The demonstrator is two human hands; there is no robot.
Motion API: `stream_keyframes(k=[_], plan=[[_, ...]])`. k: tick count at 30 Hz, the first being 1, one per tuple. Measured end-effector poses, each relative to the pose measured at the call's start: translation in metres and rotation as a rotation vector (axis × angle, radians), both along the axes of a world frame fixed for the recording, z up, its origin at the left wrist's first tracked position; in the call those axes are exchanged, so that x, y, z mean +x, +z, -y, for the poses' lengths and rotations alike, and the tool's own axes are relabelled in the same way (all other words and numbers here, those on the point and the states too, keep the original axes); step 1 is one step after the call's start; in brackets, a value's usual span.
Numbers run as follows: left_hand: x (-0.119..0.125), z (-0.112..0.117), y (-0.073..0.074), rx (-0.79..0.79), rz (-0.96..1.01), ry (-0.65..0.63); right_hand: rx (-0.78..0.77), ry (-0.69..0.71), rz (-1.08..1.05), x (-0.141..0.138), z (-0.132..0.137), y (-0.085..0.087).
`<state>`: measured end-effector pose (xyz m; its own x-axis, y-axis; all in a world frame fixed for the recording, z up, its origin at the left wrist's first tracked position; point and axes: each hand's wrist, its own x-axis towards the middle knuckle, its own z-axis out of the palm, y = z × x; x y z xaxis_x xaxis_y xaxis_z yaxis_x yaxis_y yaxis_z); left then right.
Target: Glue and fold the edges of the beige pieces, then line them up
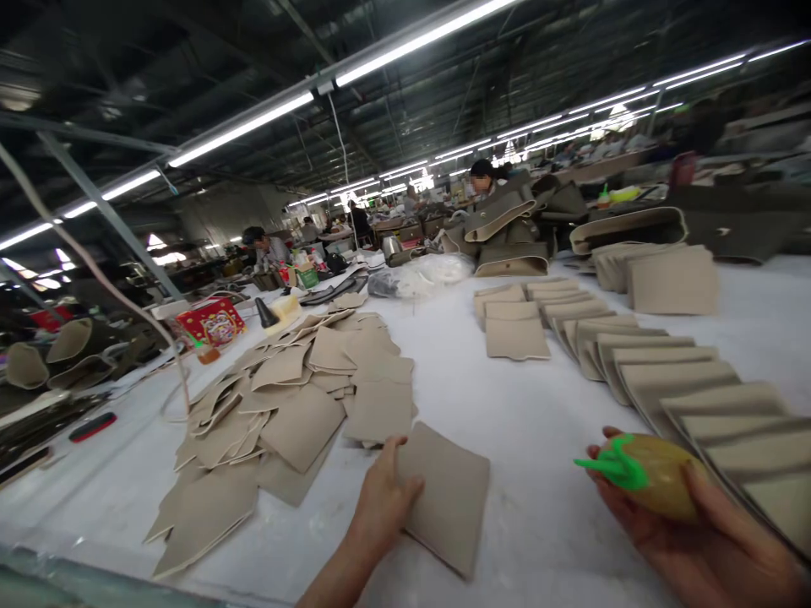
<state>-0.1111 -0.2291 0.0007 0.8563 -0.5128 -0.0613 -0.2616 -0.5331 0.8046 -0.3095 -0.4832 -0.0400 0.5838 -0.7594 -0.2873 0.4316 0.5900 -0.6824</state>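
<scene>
My left hand pinches the left edge of a taupe rectangular leather panel, thumb on top, just above the white tabletop. In my right hand lies a glue bottle, rounded and amber with a green nozzle cap pointing left. My fingers wrap around its body. To the left of my left hand spreads a loose heap of similar leather panels. Behind and beside my right hand runs a fanned row of overlapping panels, with a small stack at its far end.
Dark leather bag pieces and a clear plastic bag are at the table's back. A red box and another glue bottle stand at left. A hanging cable reaches down there. Co-workers are farther back.
</scene>
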Motion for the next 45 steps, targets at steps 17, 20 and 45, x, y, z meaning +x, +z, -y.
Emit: stream_keyframes(k=[17, 20, 45], plan=[[-0.054, 0.041, 0.017, 0.631, 0.306, -0.457, -0.047, 0.144, 0.075, 0.004, -0.025, 0.029], [-0.057, 0.045, 0.025, 0.707, 0.32, -0.457, -0.076, 0.137, 0.052, 0.005, -0.025, 0.027], [-0.015, 0.057, 0.032, 0.502, 0.377, -0.609, -1.099, 0.033, -0.453, 0.004, -0.024, 0.03]])
